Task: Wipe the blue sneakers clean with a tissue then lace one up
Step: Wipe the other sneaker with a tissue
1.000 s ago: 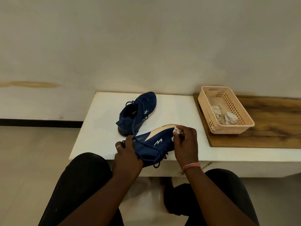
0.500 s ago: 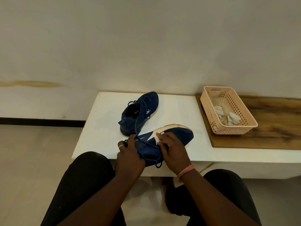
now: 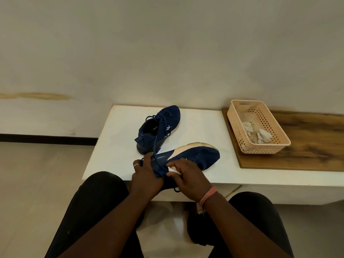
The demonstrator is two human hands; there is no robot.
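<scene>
Your left hand (image 3: 146,175) grips heel end of near sneaker (image 3: 188,157), fingers curled round it: steadies shoe against wiping pressure. Sneaker lies tipped on side at table (image 3: 115,146) front edge, pale sole facing wall, blue flank up for access. Your right hand (image 3: 189,176) pinches white tissue (image 3: 173,169), pressing it on flank by collar. Long axis runs left-right, toe pointing toward basket (image 3: 260,148), heel toward you. Second sneaker (image 3: 160,127) stands upright just behind, toe toward wall. Crumpled tissues (image 3: 260,135) lie in basket, likely spent ones.
</scene>
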